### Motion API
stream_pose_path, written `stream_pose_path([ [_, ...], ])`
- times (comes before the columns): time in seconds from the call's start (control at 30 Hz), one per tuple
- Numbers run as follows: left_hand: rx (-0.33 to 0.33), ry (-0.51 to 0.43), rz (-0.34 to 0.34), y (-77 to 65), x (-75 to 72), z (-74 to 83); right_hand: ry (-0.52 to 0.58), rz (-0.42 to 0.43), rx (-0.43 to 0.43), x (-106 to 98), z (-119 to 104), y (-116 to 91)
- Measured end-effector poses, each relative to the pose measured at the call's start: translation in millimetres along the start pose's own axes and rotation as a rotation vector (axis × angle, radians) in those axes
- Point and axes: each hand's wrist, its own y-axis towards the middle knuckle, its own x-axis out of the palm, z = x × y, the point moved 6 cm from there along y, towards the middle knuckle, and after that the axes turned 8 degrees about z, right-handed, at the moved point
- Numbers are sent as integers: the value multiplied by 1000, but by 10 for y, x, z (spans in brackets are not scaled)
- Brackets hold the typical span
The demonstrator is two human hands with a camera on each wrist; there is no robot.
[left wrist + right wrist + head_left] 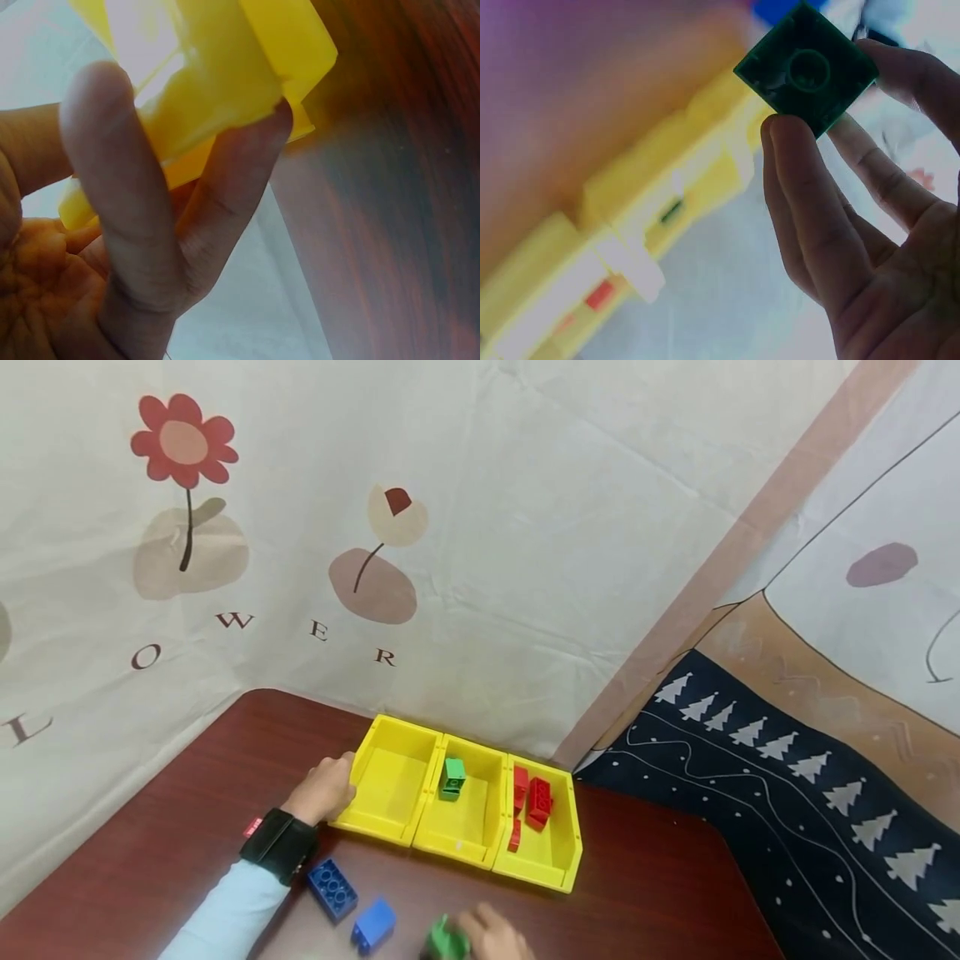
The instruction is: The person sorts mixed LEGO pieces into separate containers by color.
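My left hand (324, 789) grips the left side of a yellow three-compartment bin (411, 843). In the left wrist view, its fingers (124, 202) bend against the yellow wall (214, 90). At the bottom of the head view my right hand (495, 935) pinches a green building block (447, 938). The right wrist view shows the underside of this green block (806, 71), square and hollow, between thumb and fingertips. A dark blue block (332, 890) and a lighter blue block (373, 925) lie on the table between the hands.
The bin's middle compartment holds green blocks (452, 777), the right one several red blocks (538, 802); the left compartment shows only yellow floor. Behind the brown table (637, 877) hangs a printed white cloth (510, 527), with a dark tree-patterned cloth (750, 810) at right.
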Motion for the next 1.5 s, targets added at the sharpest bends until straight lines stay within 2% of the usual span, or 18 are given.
stream_pose_path([
  [0.07, 6, 7, 1, 3, -12, 3, 47, 8, 223, -153, 105, 209],
  [0.1, 5, 8, 2, 3, -16, -1, 39, 15, 229, -209, 143, 326],
  [0.17, 2, 11, 0, 0, -18, -12, 0, 83, 221, -280, 209, 549],
  [0.23, -1, 8, -3, -3, -15, -21, -14, 93, 231, -279, 295, 753],
  [0.4, -2, -2, -6, -6, 2, -16, -8, 29, 338, -112, 517, 1129],
  [0.57, -7, 0, -3, -6, 11, 0, -10, -50, 386, 88, 630, 1349],
  [0.77, -2, 6, -4, -19, -4, 18, -1, -107, 436, 268, 735, 1444],
  [1.03, 3, -5, -1, -29, -26, 24, -31, -136, 457, 451, 804, 1462],
  [1.27, 6, -2, -2, -29, -19, 40, -45, -131, 476, 488, 823, 1429],
  [1.5, 2, -1, -6, -23, -8, 27, -60, -126, 455, 476, 819, 1404],
])
